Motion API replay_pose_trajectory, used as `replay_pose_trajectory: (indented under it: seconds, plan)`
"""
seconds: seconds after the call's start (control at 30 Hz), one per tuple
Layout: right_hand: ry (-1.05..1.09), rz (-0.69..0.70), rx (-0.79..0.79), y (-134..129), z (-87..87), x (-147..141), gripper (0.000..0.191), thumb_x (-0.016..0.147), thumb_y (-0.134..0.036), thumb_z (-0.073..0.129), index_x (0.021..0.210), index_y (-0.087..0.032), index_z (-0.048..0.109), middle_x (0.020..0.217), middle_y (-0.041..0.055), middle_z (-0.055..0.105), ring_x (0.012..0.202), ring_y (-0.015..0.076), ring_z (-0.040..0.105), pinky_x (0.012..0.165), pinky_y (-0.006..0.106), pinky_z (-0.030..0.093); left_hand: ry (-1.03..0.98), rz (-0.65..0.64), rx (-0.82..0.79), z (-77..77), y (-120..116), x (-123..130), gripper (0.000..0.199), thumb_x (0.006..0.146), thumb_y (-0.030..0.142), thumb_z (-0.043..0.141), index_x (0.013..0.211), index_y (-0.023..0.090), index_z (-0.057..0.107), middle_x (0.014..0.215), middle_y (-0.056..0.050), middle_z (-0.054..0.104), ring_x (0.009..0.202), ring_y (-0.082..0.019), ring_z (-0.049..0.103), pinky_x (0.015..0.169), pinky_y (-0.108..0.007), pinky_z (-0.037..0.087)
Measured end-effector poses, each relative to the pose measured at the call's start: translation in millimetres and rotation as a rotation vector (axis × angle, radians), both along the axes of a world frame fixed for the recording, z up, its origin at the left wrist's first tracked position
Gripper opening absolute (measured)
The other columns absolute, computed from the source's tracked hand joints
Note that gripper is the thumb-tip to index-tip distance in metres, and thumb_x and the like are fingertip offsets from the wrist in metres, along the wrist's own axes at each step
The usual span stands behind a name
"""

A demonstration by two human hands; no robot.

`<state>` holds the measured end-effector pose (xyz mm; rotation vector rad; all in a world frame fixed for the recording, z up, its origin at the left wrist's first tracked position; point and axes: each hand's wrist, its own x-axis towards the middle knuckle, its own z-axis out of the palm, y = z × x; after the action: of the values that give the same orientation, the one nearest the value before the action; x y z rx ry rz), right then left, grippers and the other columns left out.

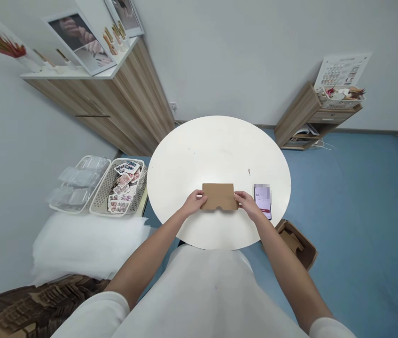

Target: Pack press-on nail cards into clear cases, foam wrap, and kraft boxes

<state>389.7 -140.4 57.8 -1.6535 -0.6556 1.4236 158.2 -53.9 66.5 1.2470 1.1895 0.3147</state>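
A small brown cardboard box with a curved notch in its near edge is between my two hands, over the near half of the round white table. My left hand grips its left edge, fingers at the corner. On the opposite side, my right hand pinches the right edge. The box's inside is hidden from here. Just right of my right hand lies a phone with a lit screen, partly blurred.
Left of the table stand a basket of printed packets and a basket of clear plastic packs. Nearer are white sheets and stacked brown cardboard. An open carton holding cardboard sits on the floor at right. Cabinets line the wall.
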Motion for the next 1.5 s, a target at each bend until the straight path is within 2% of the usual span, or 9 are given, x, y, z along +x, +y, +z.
replay_pose_trajectory:
  seconds: [0.17, 0.3, 0.53, 0.63, 0.83, 1.07, 1.2, 1.3, 1.5]
  plan:
    - [-0.302, 0.012, -0.064, -6.5, -17.2, -9.8, 0.022, 0.065, -0.039, 0.058, 0.078, -0.022, 0.053, 0.082, 0.0022, 0.059, 0.068, 0.0159, 0.054, 0.059, 0.03, 0.043, 0.242, -0.002, 0.185, -13.0, -6.7, 0.1, 0.021, 0.072, 0.039, 0.054, 0.082, 0.021, 0.052, 0.087, -0.004, 0.058, 0.075, -0.018, 0.056, 0.065, -0.031, 0.044]
    - [-0.52, 0.031, -0.091, -10.6, -25.3, -19.8, 0.019, 0.064, -0.037, 0.055, 0.077, -0.024, 0.049, 0.075, -0.0001, 0.057, 0.065, 0.0159, 0.052, 0.06, 0.029, 0.039, 0.407, -0.072, 0.235, -19.5, -10.6, 0.9, 0.015, 0.07, 0.032, 0.055, 0.08, 0.023, 0.048, 0.076, -0.001, 0.057, 0.075, -0.019, 0.056, 0.067, -0.031, 0.041]
    - [-0.62, 0.046, -0.123, -14.8, -32.4, -28.1, 0.019, 0.067, -0.036, 0.051, 0.082, -0.024, 0.045, 0.078, 0.0006, 0.058, 0.07, 0.0173, 0.053, 0.062, 0.03, 0.039, 0.516, -0.043, 0.227, -25.8, -18.0, 3.8, 0.015, 0.071, 0.031, 0.053, 0.08, 0.024, 0.044, 0.078, -0.001, 0.059, 0.081, -0.021, 0.056, 0.076, -0.037, 0.036]
    - [-0.615, 0.05, -0.112, -15.1, -33.3, -28.7, 0.022, 0.069, -0.037, 0.05, 0.087, -0.024, 0.046, 0.083, 0.0018, 0.058, 0.072, 0.0181, 0.054, 0.065, 0.032, 0.04, 0.529, -0.042, 0.251, -25.7, -18.8, 5.2, 0.017, 0.071, 0.031, 0.053, 0.085, 0.024, 0.045, 0.09, -0.003, 0.06, 0.089, -0.023, 0.055, 0.08, -0.04, 0.034]
    - [-0.629, 0.1, 0.037, -29.2, -32.6, -29.0, 0.051, 0.068, -0.043, 0.053, 0.113, -0.022, 0.041, 0.115, 0.0081, 0.049, 0.107, 0.0228, 0.047, 0.086, 0.037, 0.039, 0.423, -0.066, 0.394, -25.8, -26.8, -4.9, 0.03, 0.078, 0.03, 0.043, 0.107, 0.023, 0.045, 0.117, -0.009, 0.052, 0.11, -0.025, 0.045, 0.092, -0.042, 0.029]
    - [-0.835, 0.344, 0.175, -60.0, -45.5, -29.7, 0.081, 0.067, -0.041, 0.058, 0.135, -0.021, 0.018, 0.138, 0.0103, 0.029, 0.127, 0.0284, 0.025, 0.102, 0.047, 0.025, 0.342, -0.245, 0.492, -23.2, -39.0, -21.5, 0.059, 0.069, 0.022, 0.05, 0.126, 0.024, 0.035, 0.125, -0.009, 0.047, 0.123, -0.028, 0.033, 0.099, -0.045, 0.021]
    - [-0.868, 0.404, 0.242, -66.3, -55.2, -37.0, 0.083, 0.069, -0.032, 0.056, 0.137, -0.023, 0.008, 0.14, 0.0088, 0.027, 0.128, 0.0265, 0.025, 0.102, 0.046, 0.027, 0.237, -0.265, 0.446, -17.4, -41.7, -19.1, 0.064, 0.064, 0.018, 0.051, 0.126, 0.029, 0.035, 0.111, -0.004, 0.055, 0.104, -0.025, 0.05, 0.092, -0.041, 0.033]
    - [-0.849, 0.376, 0.251, -66.4, -56.4, -41.0, 0.08, 0.072, -0.026, 0.051, 0.138, -0.025, 0.007, 0.14, 0.0076, 0.027, 0.127, 0.0255, 0.027, 0.101, 0.046, 0.028, 0.19, -0.221, 0.416, -13.2, -44.2, -16.9, 0.07, 0.059, 0.015, 0.053, 0.126, 0.027, 0.035, 0.111, -0.004, 0.056, 0.103, -0.025, 0.05, 0.091, -0.039, 0.035]
    - [-0.708, 0.328, 0.269, -61.7, -36.8, -33.3, 0.069, 0.076, -0.027, 0.047, 0.136, -0.03, 0.014, 0.132, 0.0063, 0.034, 0.121, 0.0232, 0.035, 0.098, 0.043, 0.034, 0.135, -0.168, 0.426, -9.7, -47.7, -19.1, 0.072, 0.063, 0.023, 0.058, 0.13, 0.028, 0.03, 0.119, -0.006, 0.05, 0.108, -0.024, 0.047, 0.093, -0.038, 0.035]
